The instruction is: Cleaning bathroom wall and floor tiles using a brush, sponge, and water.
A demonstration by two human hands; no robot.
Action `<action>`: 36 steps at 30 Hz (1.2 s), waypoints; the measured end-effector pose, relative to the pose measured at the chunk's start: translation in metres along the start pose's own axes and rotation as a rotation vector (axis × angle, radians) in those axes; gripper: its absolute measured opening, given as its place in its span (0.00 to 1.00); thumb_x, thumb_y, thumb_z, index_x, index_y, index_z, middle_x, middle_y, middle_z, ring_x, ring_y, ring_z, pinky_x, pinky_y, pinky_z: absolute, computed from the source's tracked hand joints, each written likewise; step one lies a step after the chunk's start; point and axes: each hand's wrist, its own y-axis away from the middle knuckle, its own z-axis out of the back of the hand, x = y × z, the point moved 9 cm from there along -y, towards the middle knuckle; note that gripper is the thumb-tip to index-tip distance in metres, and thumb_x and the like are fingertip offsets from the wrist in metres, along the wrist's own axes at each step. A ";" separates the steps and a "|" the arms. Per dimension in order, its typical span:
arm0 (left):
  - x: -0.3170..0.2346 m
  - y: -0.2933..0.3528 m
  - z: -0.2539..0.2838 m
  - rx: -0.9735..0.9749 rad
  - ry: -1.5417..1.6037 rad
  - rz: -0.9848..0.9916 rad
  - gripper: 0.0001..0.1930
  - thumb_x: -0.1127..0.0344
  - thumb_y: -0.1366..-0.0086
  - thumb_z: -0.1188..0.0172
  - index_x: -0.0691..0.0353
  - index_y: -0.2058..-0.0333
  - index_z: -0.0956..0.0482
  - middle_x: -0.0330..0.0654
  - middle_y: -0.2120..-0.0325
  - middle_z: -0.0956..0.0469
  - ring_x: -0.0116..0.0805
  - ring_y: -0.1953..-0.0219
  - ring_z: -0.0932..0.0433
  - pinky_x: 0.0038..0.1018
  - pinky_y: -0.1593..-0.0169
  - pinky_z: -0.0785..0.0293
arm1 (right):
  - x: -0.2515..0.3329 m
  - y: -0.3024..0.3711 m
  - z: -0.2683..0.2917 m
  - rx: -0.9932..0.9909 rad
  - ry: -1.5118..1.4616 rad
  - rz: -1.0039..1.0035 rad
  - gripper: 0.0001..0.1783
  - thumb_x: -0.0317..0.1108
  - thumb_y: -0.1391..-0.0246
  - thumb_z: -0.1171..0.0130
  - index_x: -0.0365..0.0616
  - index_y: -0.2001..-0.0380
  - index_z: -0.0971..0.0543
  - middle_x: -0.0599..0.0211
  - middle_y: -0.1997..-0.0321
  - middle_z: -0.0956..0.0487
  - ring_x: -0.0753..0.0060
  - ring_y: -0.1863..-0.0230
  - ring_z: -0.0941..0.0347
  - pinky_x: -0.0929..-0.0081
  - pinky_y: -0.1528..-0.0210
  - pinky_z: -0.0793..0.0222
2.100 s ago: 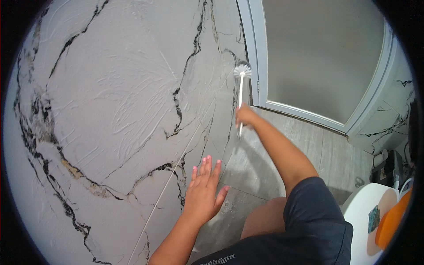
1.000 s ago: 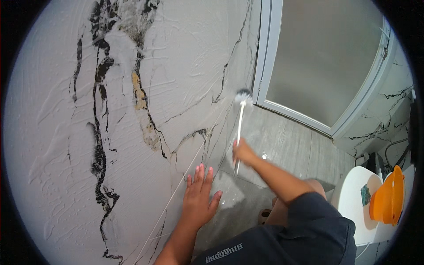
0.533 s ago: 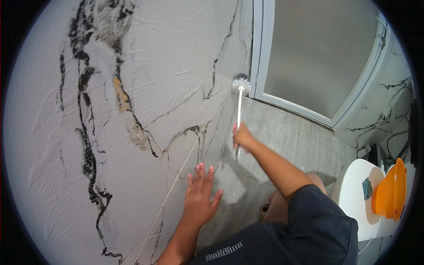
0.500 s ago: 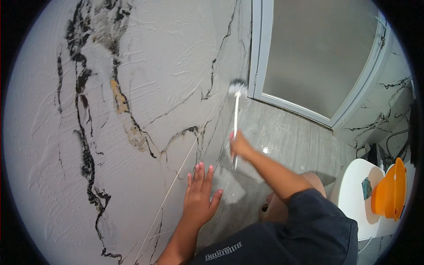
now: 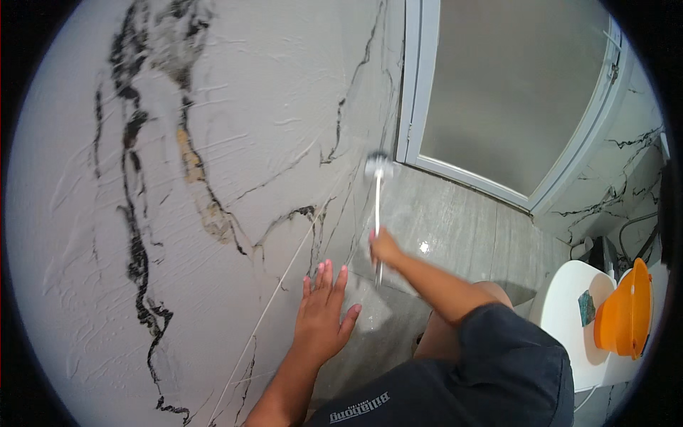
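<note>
Closed around the lower part of a white handle, my right hand holds a long-handled scrub brush. The brush's round head, white with dark bristles and slightly blurred, is at the foot of the marbled wall, near the door frame's lower corner. White foamy streaks cover much of the wall. My left hand is open, its fingers stretched up and held flat against or very near the lower wall; whether the palm touches cannot be told.
A frosted door in a pale frame stands at the far right. Grey floor tiles shine wet beside the wall. On the right is a white toilet with an orange basin and a small green cloth-like item on it.
My right hand and the brush have come a little toward me, the brush head moving down along the wall's base. The left hand stays nearly in place, fingers slightly more spread.
</note>
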 end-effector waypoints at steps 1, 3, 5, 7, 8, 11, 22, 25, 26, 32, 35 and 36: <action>0.003 -0.001 0.000 0.014 -0.001 -0.006 0.34 0.57 0.38 0.46 0.63 0.37 0.45 0.60 0.37 0.49 0.54 0.34 0.50 0.50 0.34 0.58 | -0.021 0.036 -0.024 -0.045 -0.063 -0.097 0.10 0.35 0.40 0.58 0.41 0.59 0.36 0.58 0.75 0.29 0.63 0.80 0.28 0.64 0.81 0.32; 0.008 0.000 0.002 0.008 0.016 -0.038 0.34 0.57 0.39 0.46 0.64 0.37 0.46 0.62 0.37 0.49 0.56 0.34 0.50 0.51 0.35 0.58 | -0.059 0.112 -0.079 0.020 -0.076 -0.206 0.12 0.35 0.43 0.54 0.41 0.58 0.35 0.57 0.76 0.28 0.65 0.83 0.28 0.67 0.85 0.33; 0.012 0.007 0.003 -0.010 0.050 -0.082 0.34 0.57 0.39 0.46 0.64 0.37 0.46 0.63 0.38 0.49 0.57 0.34 0.50 0.51 0.35 0.57 | -0.087 0.151 -0.118 0.161 -0.174 -0.326 0.09 0.33 0.44 0.54 0.42 0.61 0.33 0.57 0.75 0.27 0.65 0.83 0.28 0.68 0.88 0.36; 0.019 0.017 -0.001 0.015 0.078 -0.073 0.34 0.57 0.39 0.46 0.64 0.37 0.46 0.63 0.38 0.49 0.57 0.34 0.50 0.51 0.35 0.57 | -0.082 0.131 -0.112 0.229 -0.221 -0.233 0.07 0.32 0.44 0.54 0.42 0.63 0.32 0.57 0.76 0.27 0.65 0.83 0.28 0.68 0.88 0.36; 0.021 0.021 -0.001 -0.003 0.095 -0.086 0.34 0.57 0.39 0.46 0.64 0.37 0.46 0.62 0.38 0.48 0.57 0.34 0.50 0.51 0.35 0.57 | -0.080 0.096 -0.086 0.070 -0.221 -0.252 0.05 0.31 0.46 0.54 0.41 0.68 0.31 0.61 0.81 0.29 0.65 0.84 0.30 0.66 0.88 0.36; 0.029 0.035 0.001 -0.024 0.118 -0.104 0.34 0.57 0.38 0.46 0.63 0.38 0.45 0.62 0.38 0.48 0.56 0.34 0.50 0.50 0.35 0.57 | -0.047 -0.020 0.000 -0.057 -0.023 -0.226 0.03 0.28 0.48 0.54 0.43 0.73 0.31 0.64 0.86 0.33 0.65 0.87 0.34 0.62 0.88 0.40; 0.036 0.044 0.016 0.002 0.094 -0.056 0.33 0.55 0.37 0.48 0.64 0.37 0.46 0.62 0.38 0.48 0.55 0.34 0.50 0.48 0.34 0.56 | -0.052 0.104 -0.085 0.243 -0.241 -0.576 0.10 0.33 0.46 0.52 0.37 0.69 0.27 0.61 0.81 0.28 0.64 0.80 0.31 0.58 0.76 0.35; 0.034 0.031 -0.001 0.008 0.089 -0.046 0.33 0.56 0.37 0.48 0.64 0.37 0.46 0.63 0.38 0.48 0.57 0.34 0.50 0.48 0.34 0.56 | -0.048 0.060 -0.033 0.291 -0.239 -0.553 0.16 0.29 0.48 0.51 0.32 0.56 0.30 0.59 0.74 0.28 0.66 0.77 0.30 0.61 0.75 0.34; 0.033 0.025 -0.009 0.011 0.089 -0.047 0.33 0.55 0.37 0.48 0.64 0.37 0.46 0.63 0.38 0.49 0.57 0.34 0.50 0.48 0.34 0.56 | -0.043 0.029 -0.002 0.261 -0.130 -0.521 0.23 0.24 0.49 0.52 0.31 0.48 0.34 0.59 0.71 0.29 0.67 0.75 0.30 0.63 0.76 0.34; 0.023 -0.013 -0.059 0.143 0.022 -0.028 0.33 0.56 0.36 0.49 0.64 0.37 0.47 0.62 0.37 0.49 0.56 0.34 0.50 0.48 0.34 0.57 | -0.067 -0.067 0.063 0.091 -0.193 -0.255 0.06 0.31 0.46 0.55 0.40 0.70 0.31 0.63 0.83 0.32 0.66 0.88 0.36 0.66 0.87 0.40; 0.024 -0.029 -0.072 0.178 -0.012 -0.022 0.33 0.56 0.36 0.49 0.64 0.37 0.47 0.61 0.37 0.49 0.54 0.34 0.50 0.48 0.34 0.58 | -0.135 -0.021 0.040 0.093 0.124 -0.122 0.07 0.33 0.45 0.57 0.42 0.69 0.31 0.59 0.81 0.29 0.62 0.84 0.31 0.62 0.80 0.35; 0.023 -0.036 -0.074 0.146 -0.016 -0.036 0.33 0.56 0.36 0.49 0.64 0.37 0.47 0.61 0.37 0.49 0.54 0.34 0.50 0.48 0.34 0.58 | -0.165 -0.002 0.039 0.131 0.264 -0.152 0.08 0.34 0.45 0.57 0.43 0.67 0.31 0.56 0.79 0.28 0.59 0.80 0.29 0.60 0.76 0.34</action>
